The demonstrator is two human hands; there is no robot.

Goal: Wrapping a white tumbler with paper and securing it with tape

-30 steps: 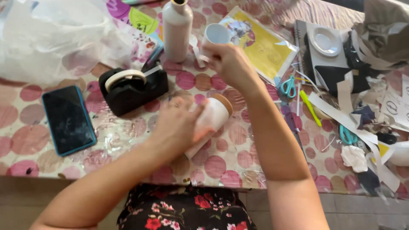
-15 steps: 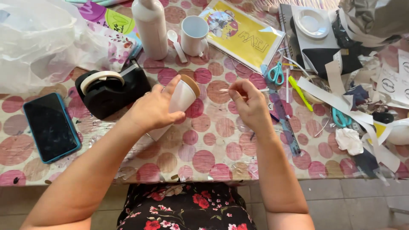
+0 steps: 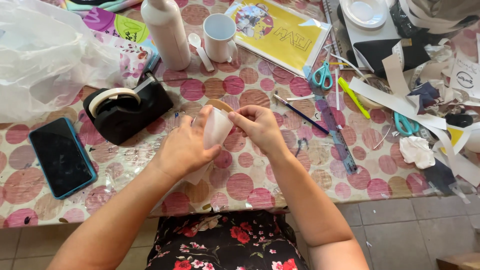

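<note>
My left hand (image 3: 184, 145) grips a small tube wrapped in white paper (image 3: 215, 131), its brown round end pointing away from me. The fingertips of my right hand (image 3: 256, 127) pinch the paper's edge on the tube's right side. Both hands hover over the table with the pink-dotted cloth (image 3: 240, 180), right in front of me. A black tape dispenser (image 3: 127, 112) with a roll of pale tape sits just left of my left hand.
A dark phone in a blue case (image 3: 61, 156) lies at the left, a crumpled plastic bag (image 3: 47, 55) behind it. A white bottle (image 3: 165, 32), white mug (image 3: 220, 36) and spoon stand further back. Scissors (image 3: 322, 75), ruler, brush and paper scraps crowd the right.
My right hand came back from the mug at the far side and joined the left on the paper-wrapped tube. The tube now sits a little nearer to me.
</note>
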